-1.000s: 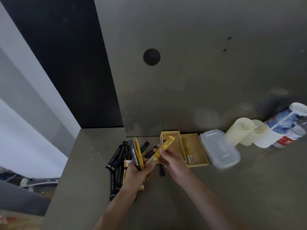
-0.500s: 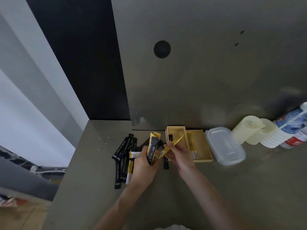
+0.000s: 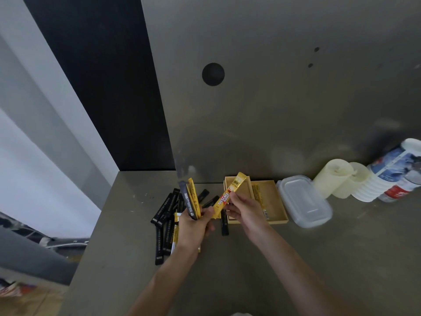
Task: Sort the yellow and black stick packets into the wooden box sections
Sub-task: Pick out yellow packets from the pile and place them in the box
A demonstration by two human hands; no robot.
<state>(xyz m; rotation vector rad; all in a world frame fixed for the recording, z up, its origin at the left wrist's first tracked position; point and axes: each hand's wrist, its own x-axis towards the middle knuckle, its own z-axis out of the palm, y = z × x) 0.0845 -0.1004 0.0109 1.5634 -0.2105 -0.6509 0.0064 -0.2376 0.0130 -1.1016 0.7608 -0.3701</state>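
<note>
My left hand (image 3: 193,226) grips a small upright bundle of stick packets (image 3: 191,198), one black and some yellow. My right hand (image 3: 245,209) pinches a yellow Nescafe packet (image 3: 229,193) that slants up over the left section of the wooden box (image 3: 279,221). The box's right section holds at least one yellow packet (image 3: 259,197). Several black packets (image 3: 164,209) and a few yellow ones lie in a loose pile on the table left of the box, partly hidden by my left hand.
A clear plastic lidded container (image 3: 304,201) lies right of the box. Beyond it, two cream candles (image 3: 333,181), a stack of white cups (image 3: 370,187) and a water bottle (image 3: 403,182) line the grey wall. The table's left edge (image 3: 100,217) drops to the floor.
The yellow packet in my right hand now stands higher and slants over the box's left section. My left hand's bundle has turned more upright. The camera view shifted slightly.
</note>
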